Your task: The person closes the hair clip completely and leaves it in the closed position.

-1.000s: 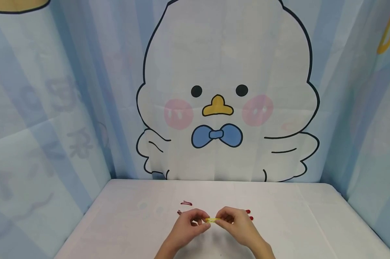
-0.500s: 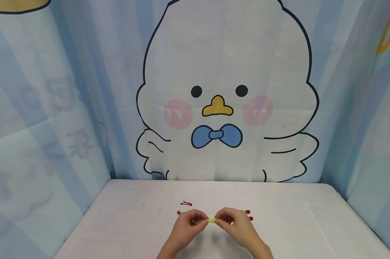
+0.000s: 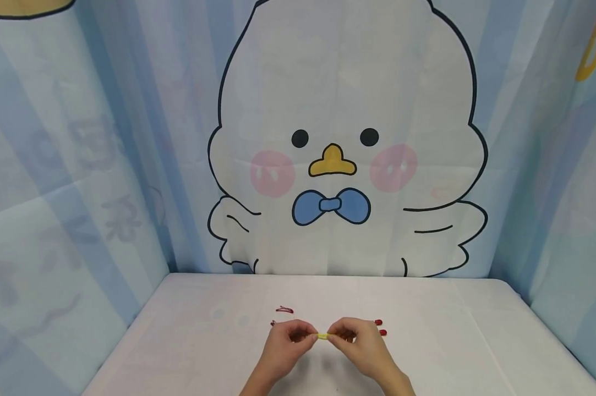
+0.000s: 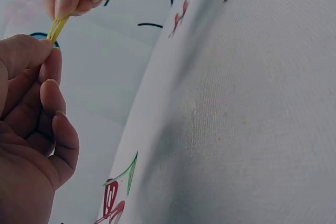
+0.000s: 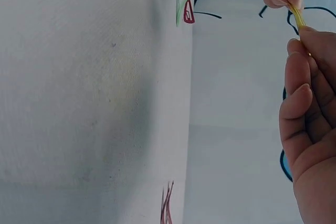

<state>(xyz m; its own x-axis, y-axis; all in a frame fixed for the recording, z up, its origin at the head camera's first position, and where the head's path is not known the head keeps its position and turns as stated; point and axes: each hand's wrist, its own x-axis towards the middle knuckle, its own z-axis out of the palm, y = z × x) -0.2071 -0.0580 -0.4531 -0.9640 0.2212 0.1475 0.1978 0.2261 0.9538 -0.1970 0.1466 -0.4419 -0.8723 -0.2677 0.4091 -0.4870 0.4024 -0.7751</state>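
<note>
I take the yellow piece [image 3: 322, 336] as the landmark for all positions. It is suspended above the counter [image 3: 203, 330], bridging both hands. The left grip [image 3: 280, 347] is narrow, pinching its left end; the right grip [image 3: 363, 346] is likewise narrow, pinching its right end. Only a short span shows between the pinches, so I cannot confirm its type. A red clip [image 3: 284, 310] lies on the counter beyond and left of the yellow piece; a second red item [image 3: 272, 323], mostly hidden by the left grip, lies left of it. Two red tips [image 3: 383, 333] show to its right, just past the right grip. The left wrist view adds a green item [image 4: 129, 174] near the red ones on the left. For good control, I judge that both pinches should be level, opposed and lightly, evenly loaded. Apply any force gradually: a sudden one-sided pull could flick the slender piece free.
</note>
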